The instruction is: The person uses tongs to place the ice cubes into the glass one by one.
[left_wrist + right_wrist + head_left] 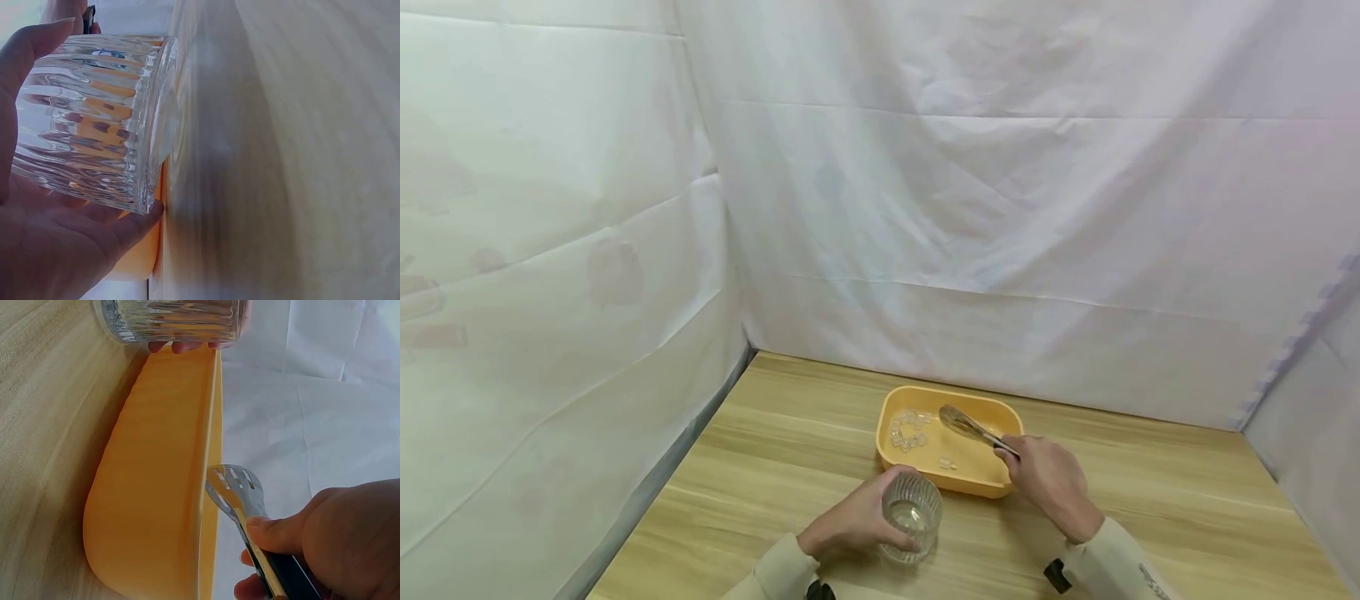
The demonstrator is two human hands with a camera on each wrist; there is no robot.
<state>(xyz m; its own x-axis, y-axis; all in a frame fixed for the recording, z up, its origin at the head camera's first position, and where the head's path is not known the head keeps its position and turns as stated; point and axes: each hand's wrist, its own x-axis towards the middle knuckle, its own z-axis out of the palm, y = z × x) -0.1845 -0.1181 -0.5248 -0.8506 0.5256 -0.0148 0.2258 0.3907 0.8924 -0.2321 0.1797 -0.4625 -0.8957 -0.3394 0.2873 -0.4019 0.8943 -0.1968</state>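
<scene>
My left hand [853, 517] curls round a clear ribbed glass [917, 510], thumb on one side and fingers on the other. The glass is upright in front of the yellow tray [977, 483], its base right at the tabletop in the left wrist view. My right hand [1051, 479] grips metal tongs [247, 487] with slotted heads and dark handles, thumb pressed along one arm. Their heads point left over the tray. Small clear pieces [910, 432] that look like ice cubes lie at the tray's left side, and a few more [947, 463] lie near its front wall.
The wood-grain table [775, 467] carries the tray and the glass. White cloth [1000, 208] hangs behind the table, and more white cloth [587, 250] closes off the left side. A third cloth wall [1318, 408] stands at the right.
</scene>
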